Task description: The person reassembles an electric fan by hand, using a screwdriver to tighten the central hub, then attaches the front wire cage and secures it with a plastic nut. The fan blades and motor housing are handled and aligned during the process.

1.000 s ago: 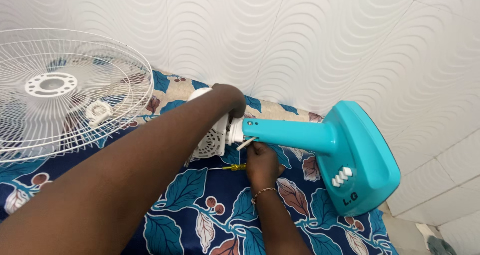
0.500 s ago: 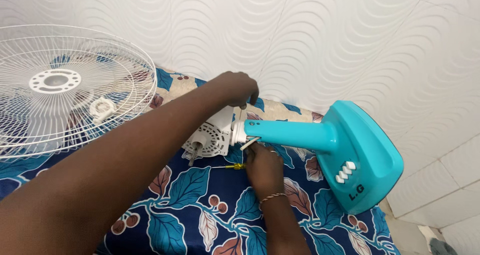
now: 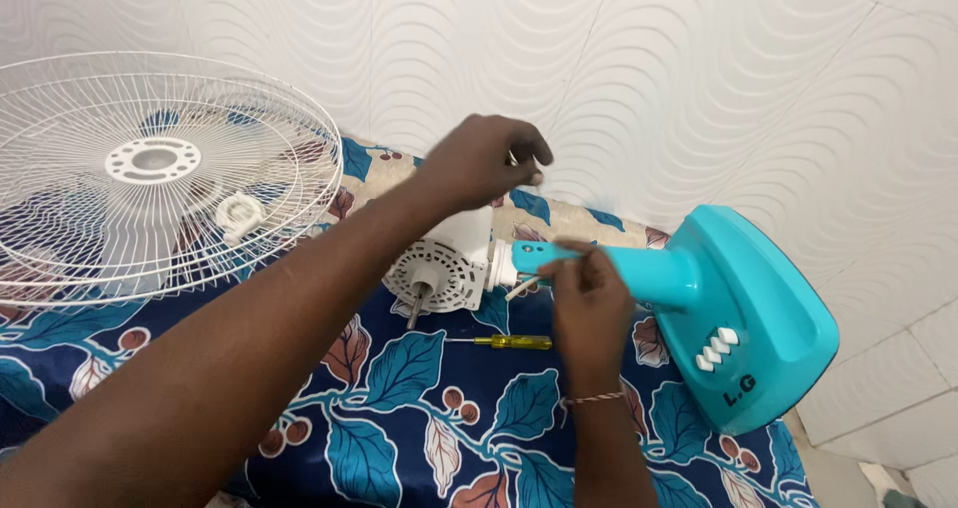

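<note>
On the leaf-patterned cloth [image 3: 399, 428], the right hand [image 3: 589, 303] pinches the teal fan neck [image 3: 639, 268]; the left hand [image 3: 479, 164] pinches something small above the white motor [image 3: 444, 263], beside a screwdriver [image 3: 509, 342].

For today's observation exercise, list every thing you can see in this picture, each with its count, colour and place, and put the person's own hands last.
Fan stand: one, turquoise, lying on its side at right, with white push buttons on its base.
Motor housing: one, white, at the stand's neck end, shaft pointing towards the camera.
Fan guards: white wire, apparently two stacked, far left on the cloth.
Screwdriver: one, yellow handle, lying on the cloth below the neck.
Cloth: one, dark blue with a leaf print, under everything.
Wall panels: white, wavy relief, behind.
Left hand: raised above the motor housing, fingertips pinched; anything held is too small to tell.
Right hand: bracelet at the wrist, fingers on the stand's neck.
</note>
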